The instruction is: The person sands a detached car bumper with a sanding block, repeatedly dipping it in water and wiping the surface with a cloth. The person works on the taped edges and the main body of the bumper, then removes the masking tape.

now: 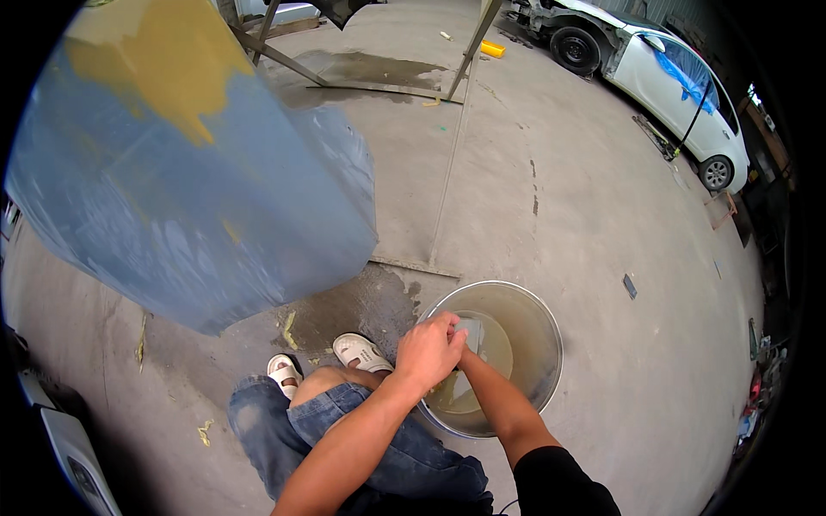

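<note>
Head view: over the metal bucket (pixel 544 344), where cloudy water (pixel 497 348) is held, the left hand (pixel 430 348) is curled against the mostly hidden right hand (pixel 463 353); by their fingers a flat grey piece (pixel 471 329) is seen, and whether it is pinched cannot be told. Concrete floor (pixel 619 378) is wetted just left of the bucket; above that, a blue-grey panel (pixel 206 198) is smeared ochre. Far beyond the bucket, rightward, a white car (pixel 662 86) is parked.
</note>
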### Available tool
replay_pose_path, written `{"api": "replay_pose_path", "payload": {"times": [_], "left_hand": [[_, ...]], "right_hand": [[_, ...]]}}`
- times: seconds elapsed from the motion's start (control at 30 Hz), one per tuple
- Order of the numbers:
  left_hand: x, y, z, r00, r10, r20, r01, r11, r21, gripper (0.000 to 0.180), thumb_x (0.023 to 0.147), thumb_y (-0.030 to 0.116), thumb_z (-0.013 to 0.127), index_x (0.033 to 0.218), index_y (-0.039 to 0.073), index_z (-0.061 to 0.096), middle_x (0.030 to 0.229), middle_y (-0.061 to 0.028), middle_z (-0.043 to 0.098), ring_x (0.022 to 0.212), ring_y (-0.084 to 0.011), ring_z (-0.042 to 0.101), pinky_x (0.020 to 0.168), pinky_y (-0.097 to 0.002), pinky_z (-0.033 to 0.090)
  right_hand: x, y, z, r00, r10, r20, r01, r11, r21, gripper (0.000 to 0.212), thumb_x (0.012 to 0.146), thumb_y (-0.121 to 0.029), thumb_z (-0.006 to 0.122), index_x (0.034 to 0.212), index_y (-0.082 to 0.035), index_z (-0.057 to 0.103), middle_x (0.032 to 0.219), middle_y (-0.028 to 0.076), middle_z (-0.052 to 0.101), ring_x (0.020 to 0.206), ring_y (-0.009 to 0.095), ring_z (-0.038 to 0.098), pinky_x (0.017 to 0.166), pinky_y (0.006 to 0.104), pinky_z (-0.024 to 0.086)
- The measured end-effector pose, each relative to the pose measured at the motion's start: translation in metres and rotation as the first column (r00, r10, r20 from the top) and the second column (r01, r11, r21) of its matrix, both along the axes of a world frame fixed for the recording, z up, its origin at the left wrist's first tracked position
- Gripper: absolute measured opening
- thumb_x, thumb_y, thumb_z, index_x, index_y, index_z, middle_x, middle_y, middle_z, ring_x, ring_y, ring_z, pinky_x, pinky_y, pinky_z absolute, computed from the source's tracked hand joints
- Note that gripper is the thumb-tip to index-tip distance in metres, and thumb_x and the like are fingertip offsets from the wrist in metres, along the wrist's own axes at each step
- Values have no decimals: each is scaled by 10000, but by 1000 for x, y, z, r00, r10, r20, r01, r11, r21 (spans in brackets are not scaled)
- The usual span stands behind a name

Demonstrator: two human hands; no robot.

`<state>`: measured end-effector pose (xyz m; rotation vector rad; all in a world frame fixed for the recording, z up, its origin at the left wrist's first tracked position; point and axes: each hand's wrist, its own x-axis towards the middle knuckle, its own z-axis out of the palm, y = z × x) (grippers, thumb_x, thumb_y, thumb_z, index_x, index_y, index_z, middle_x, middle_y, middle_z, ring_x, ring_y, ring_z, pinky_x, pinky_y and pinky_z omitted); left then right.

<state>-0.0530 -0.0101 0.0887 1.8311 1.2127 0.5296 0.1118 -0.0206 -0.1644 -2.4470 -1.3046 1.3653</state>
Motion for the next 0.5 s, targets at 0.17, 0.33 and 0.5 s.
{"api": "replay_pose_path", "payload": {"times": [0.17,0.33,0.5], "left_hand": [[-8,-2,-11,991,-77,-110,77,997,-9,336,891,305,658,1083,30,669,958,-178,729,913,-379,692,809,-469,544],[1,-3,-16,974,-172,-148,170,985,-23,328,894,302,655,1069,25,663,999,-194,715,936,-392,679,823,-479,536],[0,0,-16,962,-210,-174,212,977,-8,330,899,291,642,1093,25,663,1012,-200,712,948,-400,675,843,-485,529]], "right_hand": [[17,-13,-60,977,118,179,-81,976,-201,349,968,-216,597,1224,18,637,1189,158,672,1071,256,664,870,388,550],[14,-28,-76,968,155,197,-99,959,-267,393,954,-243,604,1241,25,627,1225,173,656,1088,273,662,871,405,551],[2,-27,-85,974,169,148,-124,955,-270,439,940,-271,612,1258,32,617,1260,188,641,1106,290,660,872,423,553]]}}
